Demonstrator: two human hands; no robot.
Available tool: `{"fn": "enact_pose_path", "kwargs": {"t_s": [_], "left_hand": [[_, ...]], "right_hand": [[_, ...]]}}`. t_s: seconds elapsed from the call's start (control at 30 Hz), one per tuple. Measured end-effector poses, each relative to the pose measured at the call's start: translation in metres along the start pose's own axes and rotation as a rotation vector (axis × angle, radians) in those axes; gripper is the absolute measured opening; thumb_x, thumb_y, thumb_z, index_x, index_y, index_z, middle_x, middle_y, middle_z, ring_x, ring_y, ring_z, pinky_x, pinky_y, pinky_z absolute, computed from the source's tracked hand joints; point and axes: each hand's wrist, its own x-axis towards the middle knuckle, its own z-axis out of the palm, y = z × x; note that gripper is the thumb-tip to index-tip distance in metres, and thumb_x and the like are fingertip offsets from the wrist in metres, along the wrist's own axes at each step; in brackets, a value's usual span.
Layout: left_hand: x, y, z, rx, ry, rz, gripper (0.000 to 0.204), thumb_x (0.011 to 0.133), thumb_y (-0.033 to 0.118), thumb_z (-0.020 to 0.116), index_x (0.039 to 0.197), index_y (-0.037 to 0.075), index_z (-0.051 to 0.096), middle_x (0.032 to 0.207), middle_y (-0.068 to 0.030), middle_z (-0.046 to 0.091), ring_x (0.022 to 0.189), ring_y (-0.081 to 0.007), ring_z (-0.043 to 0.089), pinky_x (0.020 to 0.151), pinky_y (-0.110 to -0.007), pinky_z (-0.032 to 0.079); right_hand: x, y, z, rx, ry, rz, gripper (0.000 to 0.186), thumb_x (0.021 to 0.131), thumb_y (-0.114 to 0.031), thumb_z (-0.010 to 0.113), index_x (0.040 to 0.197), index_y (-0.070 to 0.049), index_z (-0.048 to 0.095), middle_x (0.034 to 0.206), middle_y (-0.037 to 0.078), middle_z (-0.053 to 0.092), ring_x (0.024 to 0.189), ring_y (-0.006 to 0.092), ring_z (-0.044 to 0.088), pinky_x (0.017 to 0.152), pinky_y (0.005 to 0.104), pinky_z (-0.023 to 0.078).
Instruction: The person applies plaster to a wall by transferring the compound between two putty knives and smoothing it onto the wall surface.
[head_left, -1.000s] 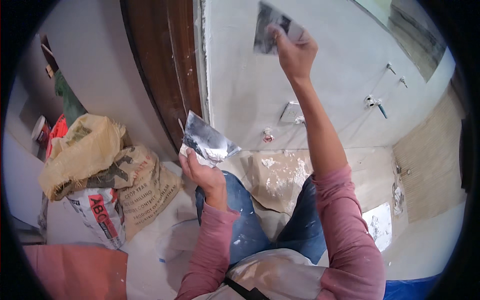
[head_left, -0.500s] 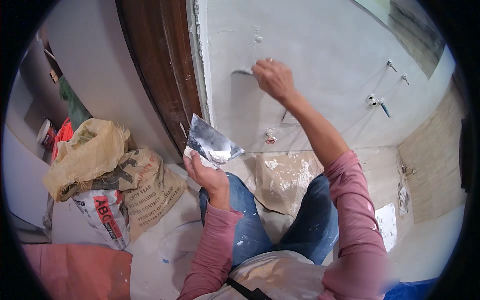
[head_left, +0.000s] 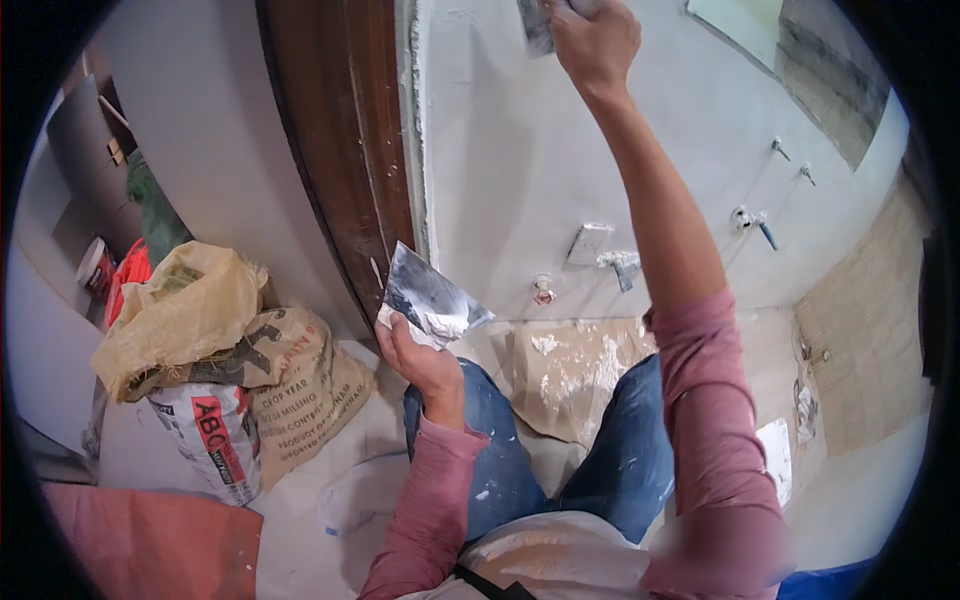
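Observation:
In my left hand (head_left: 428,368) is a flat metal plate (head_left: 412,282), its corner pointing up and its face tilted toward me. White putty (head_left: 446,325) is heaped on its lower part. Toward the top edge, my right hand (head_left: 598,45) is closed around a putty knife (head_left: 537,28), whose grey blade lies at or close to the pale wall (head_left: 500,190); I cannot tell whether it touches. The knife's upper end falls outside the picture.
Left of the wall stands a dark wooden door frame (head_left: 345,130). A socket plate (head_left: 590,243), a red-tipped pipe fitting (head_left: 543,290) and a valve (head_left: 742,219) jut from the wall. Putty-spattered cardboard (head_left: 575,375) lies between my knees. Sacks (head_left: 300,390) are piled at left.
My right hand has swept up the wall with the putty knife, and the putty blobs there no longer show. My left hand keeps hold of the plate, almost unmoved. The view has shifted slightly.

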Motion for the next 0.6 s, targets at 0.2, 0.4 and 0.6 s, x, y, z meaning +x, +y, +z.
{"fn": "enact_pose_path", "kwargs": {"t_s": [0.2,0.4,0.6], "left_hand": [[-0.002,-0.001,0.002,0.004,-0.046,-0.010,0.031,0.102,0.021,0.048,0.122,-0.002,0.055,0.119,-0.0123,0.062,0.109,-0.0248,0.062,0.095,-0.038,0.051],[-0.004,0.002,0.007,-0.029,-0.051,-0.016,0.032,0.102,0.021,0.048,0.124,-0.001,0.055,0.120,-0.0125,0.061,0.110,-0.0254,0.062,0.095,-0.039,0.051],[-0.006,0.003,0.009,0.001,-0.034,-0.027,0.034,0.103,0.025,0.047,0.122,-0.002,0.056,0.118,-0.0122,0.060,0.108,-0.0232,0.061,0.094,-0.037,0.050]], "right_hand": [[-0.037,0.007,0.049,0.544,-0.069,0.284,0.013,0.086,-0.013,0.078,0.095,-0.004,0.073,0.084,-0.001,0.074,0.073,0.0097,0.066,0.064,0.0284,0.054],[-0.052,0.002,0.088,0.329,0.058,0.256,0.024,0.083,-0.020,0.084,0.095,-0.002,0.074,0.081,0.005,0.075,0.069,0.0123,0.064,0.070,0.0305,0.053],[-0.053,0.011,0.094,0.211,0.136,0.174,0.028,0.081,-0.027,0.085,0.092,-0.004,0.073,0.074,0.008,0.074,0.068,0.0217,0.069,0.069,0.0354,0.053]]}}
